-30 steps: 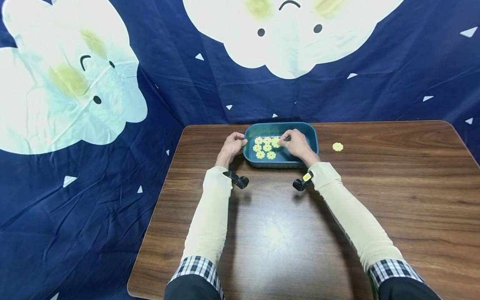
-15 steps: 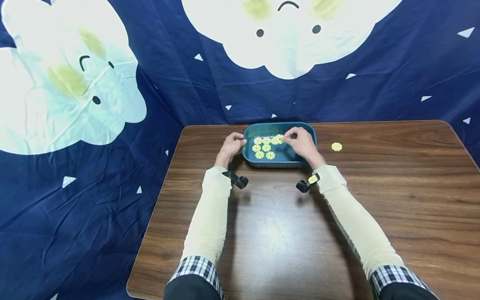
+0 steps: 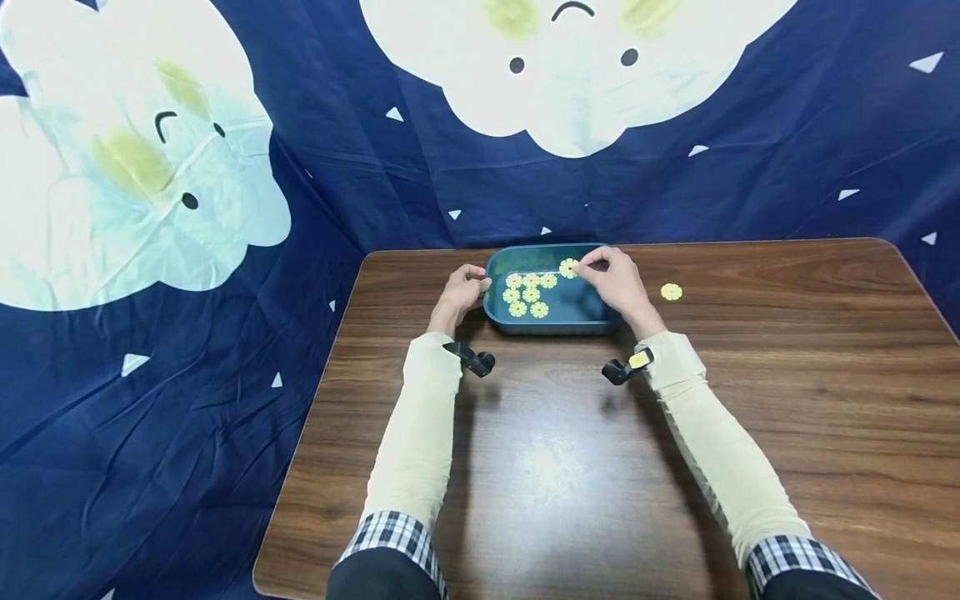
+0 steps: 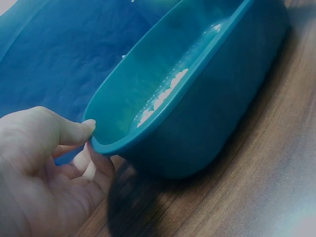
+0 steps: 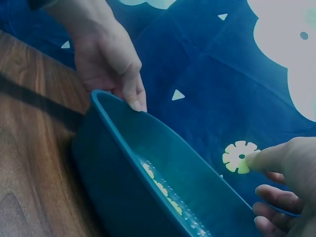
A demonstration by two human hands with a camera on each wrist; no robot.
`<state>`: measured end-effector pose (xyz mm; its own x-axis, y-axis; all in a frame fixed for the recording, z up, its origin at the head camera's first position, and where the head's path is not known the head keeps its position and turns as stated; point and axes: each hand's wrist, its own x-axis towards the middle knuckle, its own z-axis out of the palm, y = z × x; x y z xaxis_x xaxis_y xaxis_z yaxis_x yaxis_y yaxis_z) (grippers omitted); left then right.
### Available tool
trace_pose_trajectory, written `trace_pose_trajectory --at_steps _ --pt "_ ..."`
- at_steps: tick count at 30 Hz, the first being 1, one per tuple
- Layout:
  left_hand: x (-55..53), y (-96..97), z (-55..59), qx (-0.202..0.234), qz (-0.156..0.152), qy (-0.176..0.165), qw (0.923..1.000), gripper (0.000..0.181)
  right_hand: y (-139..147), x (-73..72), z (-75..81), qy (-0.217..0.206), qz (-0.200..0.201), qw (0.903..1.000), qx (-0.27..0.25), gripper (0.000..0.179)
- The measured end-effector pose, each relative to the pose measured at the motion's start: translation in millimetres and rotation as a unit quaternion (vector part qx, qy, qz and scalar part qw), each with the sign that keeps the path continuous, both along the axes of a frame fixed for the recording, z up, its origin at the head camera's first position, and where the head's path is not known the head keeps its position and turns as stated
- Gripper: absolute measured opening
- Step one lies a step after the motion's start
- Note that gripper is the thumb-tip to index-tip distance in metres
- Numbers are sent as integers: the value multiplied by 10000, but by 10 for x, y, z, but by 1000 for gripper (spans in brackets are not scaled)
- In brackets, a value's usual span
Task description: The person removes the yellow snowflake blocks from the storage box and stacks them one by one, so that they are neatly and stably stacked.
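A dark teal basin (image 3: 558,326) stands at the back of the table, with several yellow flower-shaped discs (image 3: 531,295) lying on the left part of its floor. My left hand (image 3: 460,296) pinches the basin's left rim, thumb on top and fingers beneath, as the left wrist view shows. Between thumb and forefinger my right hand (image 3: 619,283) holds one yellow flower-shaped disc (image 5: 241,157) by its edge, raised above the basin. The right wrist view shows a round hole in the middle of this disc and notches round its rim.
One more yellow flower-shaped disc (image 3: 671,292) lies on the brown wooden table (image 3: 787,358), to the right of the basin. A dark blue cloth (image 3: 337,125) with white clouds hangs behind the table and on its left.
My right hand has moved to the right and lifted the pinched flower-shaped disc away from the others in the basin. The left hand stays on the rim.
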<state>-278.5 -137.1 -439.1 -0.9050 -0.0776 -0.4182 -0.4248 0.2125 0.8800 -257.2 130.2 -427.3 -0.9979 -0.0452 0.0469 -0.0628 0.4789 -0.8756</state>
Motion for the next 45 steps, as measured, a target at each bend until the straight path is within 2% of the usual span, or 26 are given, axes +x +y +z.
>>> trace_pose_trajectory --at_steps 10,22,30,37,45 --pt "-6 -11 -11 -17 -35 17 10000 24 149 21 53 -79 -271 9995 -110 27" --pt "-6 -9 -8 -90 -75 3 9999 25 327 19 4 -120 -662 9974 -266 30" --pt "11 -6 7 -53 -70 -15 10000 25 458 42 -17 -325 -811 9954 -392 32" --pt "13 -6 8 -87 -70 -33 9999 25 557 60 -56 -205 -958 9941 -464 30" --pt "9 -6 6 -68 -76 -47 9999 25 705 78 -101 -258 -1121 9921 -504 30"
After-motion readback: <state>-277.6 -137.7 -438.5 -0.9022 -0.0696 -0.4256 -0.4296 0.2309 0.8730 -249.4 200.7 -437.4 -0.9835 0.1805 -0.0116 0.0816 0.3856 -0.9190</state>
